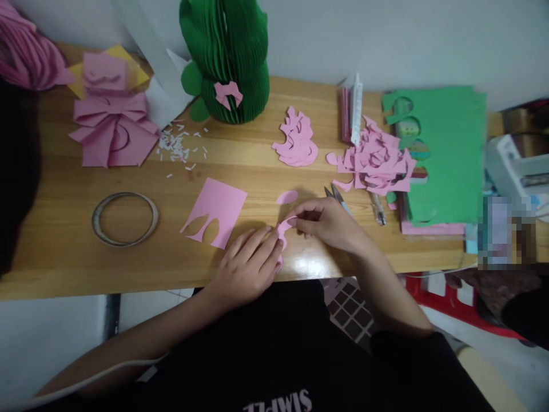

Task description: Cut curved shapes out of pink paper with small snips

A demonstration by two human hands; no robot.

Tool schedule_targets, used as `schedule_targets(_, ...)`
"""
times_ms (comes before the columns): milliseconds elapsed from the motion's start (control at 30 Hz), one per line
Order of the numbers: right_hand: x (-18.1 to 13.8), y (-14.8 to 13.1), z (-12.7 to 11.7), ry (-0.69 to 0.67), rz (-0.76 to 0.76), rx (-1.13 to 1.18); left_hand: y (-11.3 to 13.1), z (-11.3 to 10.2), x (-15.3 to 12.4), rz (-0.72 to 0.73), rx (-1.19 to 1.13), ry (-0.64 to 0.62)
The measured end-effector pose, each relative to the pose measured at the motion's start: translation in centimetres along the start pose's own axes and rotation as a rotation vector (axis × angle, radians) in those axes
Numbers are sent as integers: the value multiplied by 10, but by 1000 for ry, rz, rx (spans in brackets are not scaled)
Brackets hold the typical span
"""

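Observation:
A curved pink paper cut-out (283, 229) lies at the front of the table, partly covered by my fingers. My left hand (249, 264) rests flat on the tabletop, its stretched fingers reaching over the paper's left side. From the right, my right hand (328, 223) pinches the upper end of the same piece between thumb and fingers. Just above is a small pink paper oval (287, 197). Left of my hands lies a pink paper sheet (221, 209) with rounded openings cut from its lower edge. Scissors (337, 197) lie behind my right hand, partly hidden by it.
Pink scraps (380, 157) and a smaller pile of pink cut-outs (295, 140) lie farther back. A green honeycomb paper figure (227, 63) stands near the wall. Around it are white paper bits (175, 143), a tape ring (96, 220), a pink bow piece (115, 123) and green sheets (450, 154).

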State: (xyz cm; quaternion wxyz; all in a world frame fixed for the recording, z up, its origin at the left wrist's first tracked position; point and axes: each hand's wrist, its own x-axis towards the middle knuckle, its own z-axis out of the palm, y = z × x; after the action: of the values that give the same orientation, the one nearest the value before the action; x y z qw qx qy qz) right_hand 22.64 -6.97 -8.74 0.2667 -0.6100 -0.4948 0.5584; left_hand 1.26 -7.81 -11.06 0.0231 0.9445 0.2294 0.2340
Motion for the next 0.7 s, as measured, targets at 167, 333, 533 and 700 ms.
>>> schedule_targets(167,0,0,0,-19,-10,29,-1,-1,1,-5,3,-16)
schedule_targets(333,-1,-2,-1,-30,8,53,-1,-2,1,13,-1,-22)
schedule_targets(533,-1,-1,-2,-38,-15,49,0,-1,0,38,7,-50)
schedule_targets(700,1,1,1,-12,-12,64,1,-1,0,41,1,-61)
